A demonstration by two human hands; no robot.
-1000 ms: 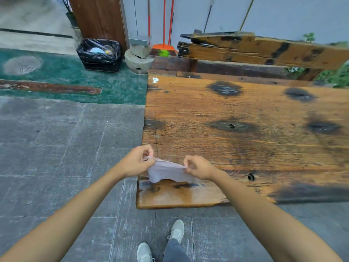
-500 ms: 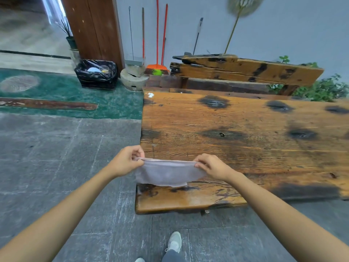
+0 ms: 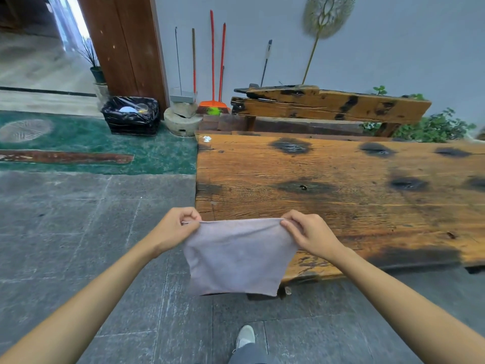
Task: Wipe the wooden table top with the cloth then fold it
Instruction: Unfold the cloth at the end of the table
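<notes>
Now you hold the pale mauve-grey square cloth (image 3: 237,258) up by its two top corners. Your left hand (image 3: 174,228) pinches the left corner, fingers curled tight around the hem; your right hand (image 3: 307,233) pinches the right corner the same way. Top edge stretched nearly taut between the grips. Rest of the cloth hangs below them, in front of the near left corner of the scorched, knotty wooden table top (image 3: 341,190), lower edge over the grey stone-tiled floor (image 3: 78,245).
</notes>
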